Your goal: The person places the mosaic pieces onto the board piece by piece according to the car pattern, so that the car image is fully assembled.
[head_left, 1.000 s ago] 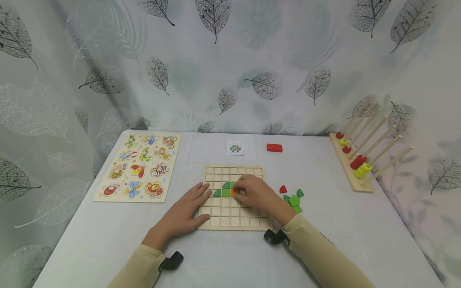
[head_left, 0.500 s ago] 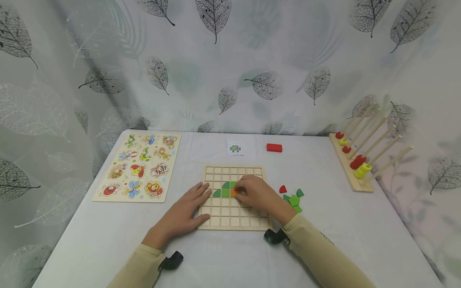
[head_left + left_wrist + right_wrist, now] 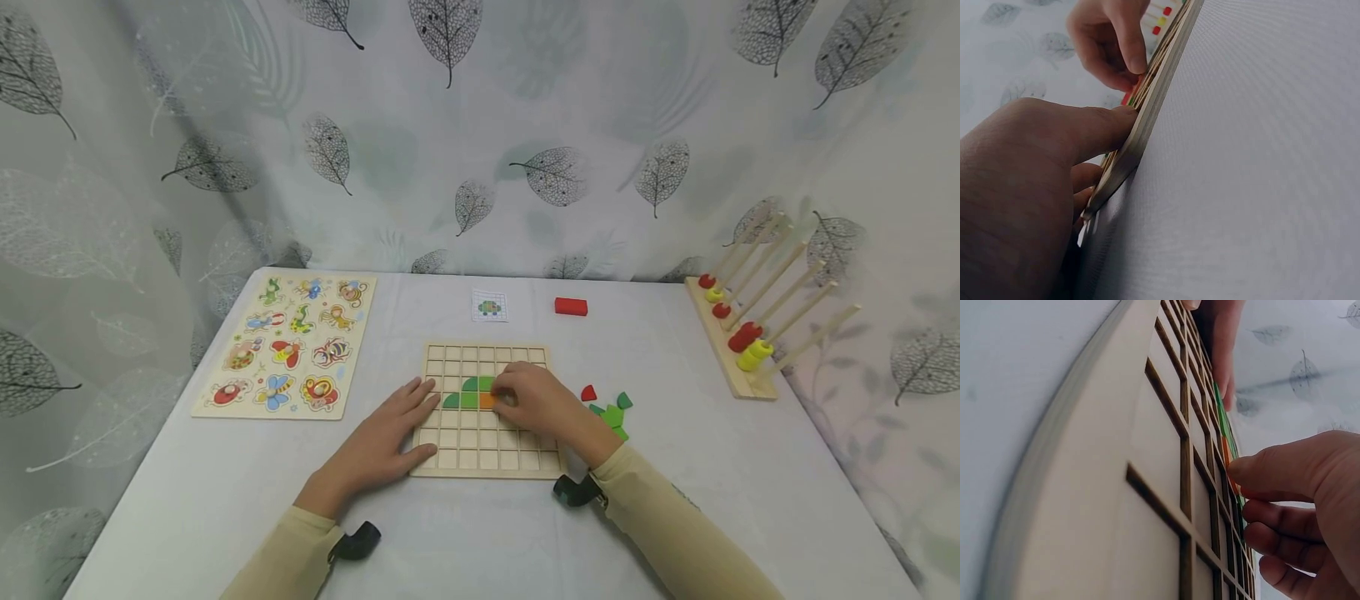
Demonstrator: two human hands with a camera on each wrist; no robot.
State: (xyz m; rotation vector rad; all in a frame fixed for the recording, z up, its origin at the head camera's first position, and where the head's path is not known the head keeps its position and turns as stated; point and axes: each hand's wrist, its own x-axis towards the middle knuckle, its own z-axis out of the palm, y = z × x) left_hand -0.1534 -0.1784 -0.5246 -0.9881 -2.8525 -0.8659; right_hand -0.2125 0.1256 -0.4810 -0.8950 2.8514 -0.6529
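Observation:
A wooden grid board (image 3: 477, 460) lies on the table, with several green tiles (image 3: 469, 400) set in its middle cells. Beside them sits an orange tile (image 3: 487, 401). My right hand (image 3: 536, 404) bends over the board with thumb and index finger at this orange tile, pinching it; in the right wrist view the thumb tip touches the orange tile (image 3: 1229, 459). The tile's right part is hidden by the fingers. My left hand (image 3: 378, 437) rests on the board's left edge, fingers spread. In the left wrist view its thumb lies on the board's rim (image 3: 1157, 94).
Right of the board lie loose green pieces (image 3: 612, 417) and a red piece (image 3: 588, 392). Behind it are a small pattern card (image 3: 490, 307) and a red block (image 3: 571, 307). An insect puzzle board (image 3: 285, 350) lies left; a peg rack (image 3: 738, 358) with beads stands right.
My right fingertips have shifted very slightly right, showing a little more of the orange tile. My left hand has stayed in place on the board's edge.

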